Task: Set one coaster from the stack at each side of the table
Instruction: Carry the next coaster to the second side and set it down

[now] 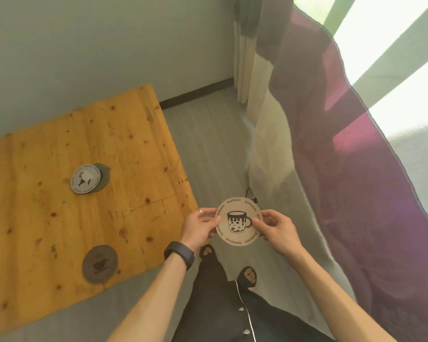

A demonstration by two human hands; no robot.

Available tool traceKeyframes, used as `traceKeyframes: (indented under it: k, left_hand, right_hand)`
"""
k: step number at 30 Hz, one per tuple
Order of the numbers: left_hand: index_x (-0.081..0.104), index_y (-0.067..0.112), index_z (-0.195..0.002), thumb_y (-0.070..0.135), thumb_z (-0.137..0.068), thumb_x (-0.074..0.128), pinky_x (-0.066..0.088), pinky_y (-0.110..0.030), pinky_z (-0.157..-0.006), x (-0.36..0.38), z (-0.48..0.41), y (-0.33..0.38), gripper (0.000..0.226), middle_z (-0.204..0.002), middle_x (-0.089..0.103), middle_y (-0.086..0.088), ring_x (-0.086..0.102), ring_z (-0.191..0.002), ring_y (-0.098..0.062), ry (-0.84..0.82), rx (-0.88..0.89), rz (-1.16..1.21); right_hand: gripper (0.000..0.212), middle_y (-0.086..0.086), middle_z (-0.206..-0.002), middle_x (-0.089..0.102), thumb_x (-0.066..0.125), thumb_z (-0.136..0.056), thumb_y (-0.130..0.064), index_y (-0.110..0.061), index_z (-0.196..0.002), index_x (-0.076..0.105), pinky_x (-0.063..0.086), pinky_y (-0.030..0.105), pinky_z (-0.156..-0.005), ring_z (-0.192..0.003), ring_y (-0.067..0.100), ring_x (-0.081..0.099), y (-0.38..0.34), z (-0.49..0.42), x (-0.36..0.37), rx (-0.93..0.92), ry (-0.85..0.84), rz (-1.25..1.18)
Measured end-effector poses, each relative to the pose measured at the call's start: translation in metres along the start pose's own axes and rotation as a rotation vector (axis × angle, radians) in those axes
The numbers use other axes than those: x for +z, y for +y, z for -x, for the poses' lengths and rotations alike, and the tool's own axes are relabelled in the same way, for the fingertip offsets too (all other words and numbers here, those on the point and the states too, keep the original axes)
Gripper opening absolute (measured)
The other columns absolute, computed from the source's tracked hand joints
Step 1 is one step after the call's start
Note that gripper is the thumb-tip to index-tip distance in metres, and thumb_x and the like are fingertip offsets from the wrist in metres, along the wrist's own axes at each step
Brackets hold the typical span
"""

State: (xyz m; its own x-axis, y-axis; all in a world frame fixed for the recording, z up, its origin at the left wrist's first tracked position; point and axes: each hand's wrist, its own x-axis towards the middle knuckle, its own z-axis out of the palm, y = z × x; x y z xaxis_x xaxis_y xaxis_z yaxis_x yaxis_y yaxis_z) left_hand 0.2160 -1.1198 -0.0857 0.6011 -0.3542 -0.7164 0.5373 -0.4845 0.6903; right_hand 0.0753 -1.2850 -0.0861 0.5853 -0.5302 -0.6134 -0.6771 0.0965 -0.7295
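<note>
A round beige coaster (235, 215) printed with a dark mug is held flat over the floor, just off the right edge of the wooden table (134, 154). My left hand (199, 229) pinches its left rim and my right hand (276, 229) pinches its right rim. On the table, a small stack of coasters (85, 178) lies near the middle, a light one on top of a grey one that pokes out to the right. A single dark grey coaster (99, 264) with a cup print lies near the table's near edge.
A white and dark red curtain (331, 144) hangs along the right, reaching the grey floor (208, 144). A pale wall stands behind the table. My feet in dark sandals (247, 276) are below the held coaster. A black cable lies on the floor by the curtain.
</note>
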Motion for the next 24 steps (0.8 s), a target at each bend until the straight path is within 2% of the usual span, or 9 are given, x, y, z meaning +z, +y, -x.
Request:
traceKeyframes:
  k: [3, 9, 15, 18, 24]
  left_hand:
    - [0.066, 0.014, -0.105, 0.015, -0.087, 0.072, 0.054, -0.027, -0.064, 0.001, -0.018, 0.01, 0.019, -0.095, 0.075, -0.01, 0.069, -0.076, -0.019, 0.088, 0.014, 0.023]
    - [0.069, 0.011, -0.105, 0.015, -0.085, 0.074, 0.051, -0.022, -0.052, -0.009, -0.067, 0.023, 0.021, -0.092, 0.076, -0.01, 0.067, -0.069, -0.019, 0.252, -0.03, 0.179]
    - [0.069, 0.012, -0.106, 0.016, -0.087, 0.072, 0.055, -0.02, -0.056, -0.024, -0.111, 0.055, 0.02, -0.091, 0.076, -0.004, 0.071, -0.076, -0.018, 0.396, -0.031, 0.324]
    - [0.069, 0.011, -0.107, 0.015, -0.086, 0.073, 0.053, -0.016, -0.057, -0.039, -0.125, 0.069, 0.022, -0.094, 0.075, -0.004, 0.071, -0.082, -0.016, 0.472, -0.044, 0.414]
    - [0.068, 0.011, -0.104, 0.011, -0.086, 0.072, 0.054, -0.021, -0.062, -0.077, -0.137, 0.079, 0.018, -0.098, 0.072, -0.005, 0.069, -0.085, -0.016, 0.636, -0.089, 0.639]
  right_hand:
    - [0.026, -0.007, -0.086, 0.078, 0.076, -0.086, -0.039, -0.024, -0.106, 0.071, 0.059, 0.031, -0.074, -0.071, 0.003, 0.073, -0.016, -0.031, -0.002, -0.034, 0.002, 0.093]
    - [0.02, -0.009, -0.078, 0.078, 0.08, -0.082, -0.034, -0.023, -0.098, 0.073, 0.054, 0.019, -0.07, -0.066, 0.0, 0.072, -0.076, -0.107, 0.006, -0.127, -0.07, 0.272]
    - [0.018, -0.009, -0.081, 0.076, 0.079, -0.084, -0.031, -0.02, -0.097, 0.075, 0.05, 0.008, -0.054, -0.068, 0.0, 0.072, -0.148, -0.176, 0.026, -0.179, -0.163, 0.412]
    - [0.016, -0.01, -0.077, 0.075, 0.08, -0.083, -0.03, -0.019, -0.094, 0.074, 0.047, 0.004, -0.053, -0.059, -0.008, 0.068, -0.184, -0.201, 0.042, -0.204, -0.239, 0.475]
    - [0.009, -0.012, -0.071, 0.075, 0.079, -0.084, -0.031, -0.025, -0.084, 0.073, 0.046, 0.007, -0.051, -0.058, -0.009, 0.067, -0.252, -0.235, 0.098, -0.306, -0.443, 0.65]
